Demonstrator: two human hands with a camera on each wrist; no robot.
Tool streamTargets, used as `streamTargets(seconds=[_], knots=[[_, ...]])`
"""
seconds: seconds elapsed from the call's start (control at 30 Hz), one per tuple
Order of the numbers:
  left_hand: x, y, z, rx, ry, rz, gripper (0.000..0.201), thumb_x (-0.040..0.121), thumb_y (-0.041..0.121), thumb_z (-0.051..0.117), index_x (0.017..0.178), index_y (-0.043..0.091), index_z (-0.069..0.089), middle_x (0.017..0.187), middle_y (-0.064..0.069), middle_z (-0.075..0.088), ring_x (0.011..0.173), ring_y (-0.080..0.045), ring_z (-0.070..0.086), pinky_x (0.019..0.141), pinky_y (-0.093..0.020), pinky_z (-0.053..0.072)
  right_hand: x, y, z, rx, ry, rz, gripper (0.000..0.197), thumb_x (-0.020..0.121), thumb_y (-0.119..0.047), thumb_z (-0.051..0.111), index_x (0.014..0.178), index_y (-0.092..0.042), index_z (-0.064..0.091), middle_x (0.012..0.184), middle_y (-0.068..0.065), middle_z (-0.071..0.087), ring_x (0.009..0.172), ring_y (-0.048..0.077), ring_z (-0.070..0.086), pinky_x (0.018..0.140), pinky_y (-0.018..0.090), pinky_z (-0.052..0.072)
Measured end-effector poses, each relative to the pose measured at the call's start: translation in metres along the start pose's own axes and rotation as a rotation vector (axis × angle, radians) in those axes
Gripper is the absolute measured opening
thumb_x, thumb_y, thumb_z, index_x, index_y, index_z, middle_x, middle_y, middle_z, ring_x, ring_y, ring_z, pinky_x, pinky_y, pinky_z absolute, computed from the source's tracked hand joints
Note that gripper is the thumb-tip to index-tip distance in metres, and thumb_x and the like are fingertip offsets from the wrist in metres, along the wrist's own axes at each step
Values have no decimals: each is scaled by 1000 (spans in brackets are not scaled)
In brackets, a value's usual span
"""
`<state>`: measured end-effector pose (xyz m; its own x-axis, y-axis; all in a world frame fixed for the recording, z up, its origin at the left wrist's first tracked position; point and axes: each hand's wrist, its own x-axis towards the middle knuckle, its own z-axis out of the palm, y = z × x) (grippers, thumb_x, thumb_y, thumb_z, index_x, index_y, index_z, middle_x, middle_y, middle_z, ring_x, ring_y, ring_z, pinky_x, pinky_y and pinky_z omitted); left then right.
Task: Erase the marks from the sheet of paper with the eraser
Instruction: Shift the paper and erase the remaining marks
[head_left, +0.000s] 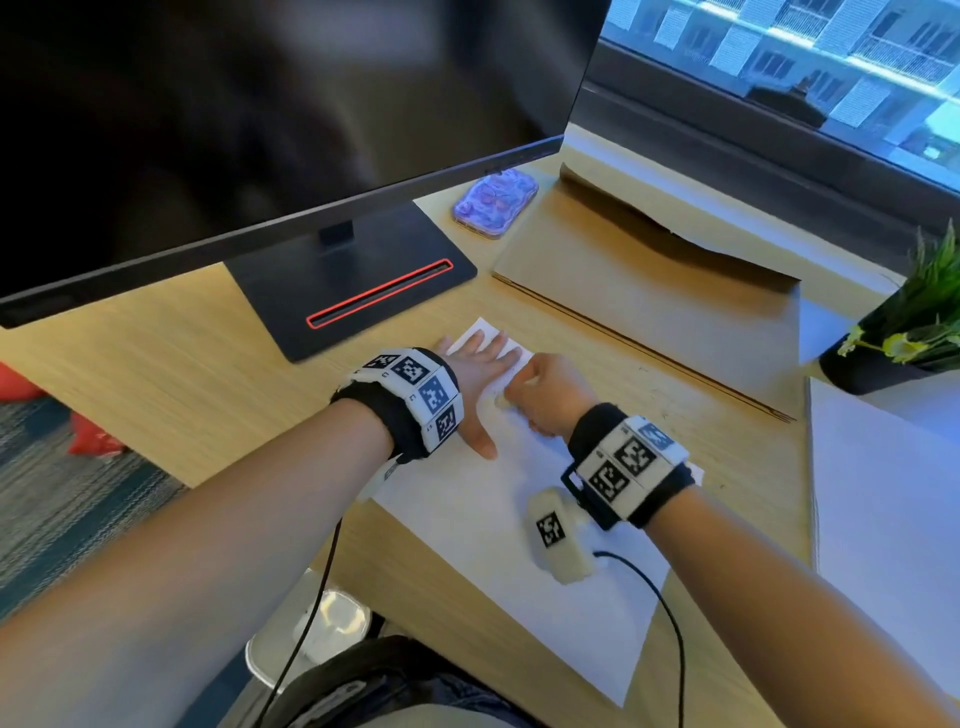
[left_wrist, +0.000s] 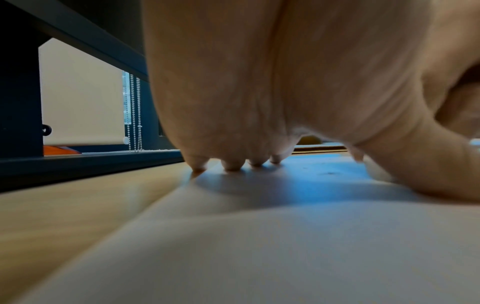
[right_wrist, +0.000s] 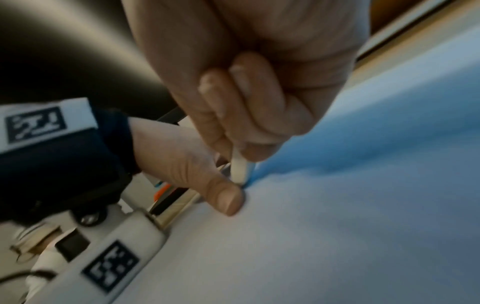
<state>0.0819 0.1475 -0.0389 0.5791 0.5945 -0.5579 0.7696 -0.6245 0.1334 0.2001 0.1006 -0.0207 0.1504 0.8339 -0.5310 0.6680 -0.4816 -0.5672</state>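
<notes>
A white sheet of paper (head_left: 498, 545) lies on the wooden desk (head_left: 156, 405), running from the monitor base toward the desk's near edge. My left hand (head_left: 480, 374) lies flat on its far part, fingers straight and spread, fingertips (left_wrist: 232, 164) pressing the sheet (left_wrist: 259, 236) down. My right hand (head_left: 545, 397) is just right of it, fingers curled round a small white eraser (right_wrist: 240, 170) whose lower end touches the paper (right_wrist: 337, 216) beside the left thumb (right_wrist: 226, 197). Faint small marks (left_wrist: 330, 173) dot the paper past the fingertips.
A black monitor (head_left: 260, 130) on a dark stand (head_left: 358, 291) rises behind the hands. A phone in a purple case (head_left: 493, 205), a flat cardboard box (head_left: 649, 291), a potted plant (head_left: 904, 332) and another white sheet (head_left: 883, 493) lie to the right.
</notes>
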Motion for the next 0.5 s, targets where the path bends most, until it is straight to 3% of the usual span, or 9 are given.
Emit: streamTargets(seconds=[0.1,0.3,0.43,0.5], knots=[[2,-1,0,11,-14,-12,130,67,59,73,147,18,-21,155,-3,-26,144,-25,-18,114,-54,-3,-10,3,2,-14,-203,26,7,88,-11,60,91,-10,54,64,6,52,43,12,40,43,20,34],[1,-1,1,-28,5,-1,128,68,56,74,148,19,-19,155,-3,-24,144,-25,-17,114,-54,-4,15,0,-7,138,79,40,3,91,-13,56,91,-10,55,63,5,51,48,14,43,49,24,39],[7,-3,3,13,-13,-27,131,67,62,72,146,19,-23,154,-2,-27,144,-25,-18,114,-53,-3,2,6,-3,8,-125,34,10,88,-12,60,95,-7,55,65,9,54,49,16,45,49,25,39],[9,-4,5,22,-3,-26,133,65,63,72,147,19,-23,155,-2,-26,144,-25,-18,114,-53,-2,4,6,-8,54,-91,12,9,89,-13,60,94,-7,56,61,7,55,47,16,47,49,24,41]])
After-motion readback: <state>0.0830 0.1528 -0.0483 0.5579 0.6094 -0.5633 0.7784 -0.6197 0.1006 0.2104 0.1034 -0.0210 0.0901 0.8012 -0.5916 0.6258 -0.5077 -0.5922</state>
